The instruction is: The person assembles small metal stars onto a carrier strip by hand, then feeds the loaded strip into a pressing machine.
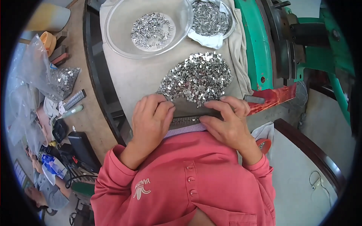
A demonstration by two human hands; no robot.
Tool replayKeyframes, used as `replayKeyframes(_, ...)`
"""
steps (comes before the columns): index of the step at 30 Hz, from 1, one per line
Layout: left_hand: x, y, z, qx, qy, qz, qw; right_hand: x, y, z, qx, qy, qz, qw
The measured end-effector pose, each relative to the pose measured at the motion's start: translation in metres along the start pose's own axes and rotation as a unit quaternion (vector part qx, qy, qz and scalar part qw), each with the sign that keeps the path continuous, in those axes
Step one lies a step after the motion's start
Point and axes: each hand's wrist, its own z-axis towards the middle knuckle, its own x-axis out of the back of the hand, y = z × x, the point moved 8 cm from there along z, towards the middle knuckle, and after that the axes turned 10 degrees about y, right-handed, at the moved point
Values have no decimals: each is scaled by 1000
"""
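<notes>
Flanking a dark slotted metal strip (185,121), two bare hands.
Left hand (149,118): fingers curled, thumb drawn close to forefinger, at the strip's left end; whether a piece is pinched, cannot tell.
Right hand (230,123): thumb and forefinger narrowly parted, thumb at the strip's right end, forefinger at the near edge of the pile; contents of the grip, if any, cannot be told.
Pile of small shiny metal pieces (200,77): loose, directly beyond both hands, on a pale cover (124,71).
Clear round bowl (120,37): beyond the left hand, small metal cylinders (151,30) in its bottom.
Second bowl (233,24): beyond the right hand, past the pile, holding metal pins (209,19) and white cloth (207,39).
Short grey bar (254,99): just right of the right hand.
Green machine frame (256,49): farther right and beyond.
Clear plastic bag (66,83) of metal bits: well left of the left hand.
</notes>
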Motion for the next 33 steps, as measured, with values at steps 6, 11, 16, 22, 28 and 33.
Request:
replayKeyframes(6, 3, 12, -6, 9, -11, -35, 999, -3, -3, -1, 0, 14, -22, 1000)
replayKeyframes(11, 2, 8, -9, 21, -17, -43, 999, 1, -3, -5, -20, 38, -17, 999)
replayKeyframes(16, 17, -8, -2, 43, 30, -24, 998, 1, 5, 8, -40, 36, 24, 998)
replayKeyframes(22, 21, -10, 0, 43, 29, -20, 998, -19, 0, 48, 47, 39, 20, 998)
replayKeyframes(28, 15, -3, -4, 42, 6, -40, 998, -31, -9, 60, 107, -42, 35, 993)
replayKeyframes(33, 9, 0, -9, 42, -9, -61, 997, -33, -10, 65, 142, -106, 58, 982)
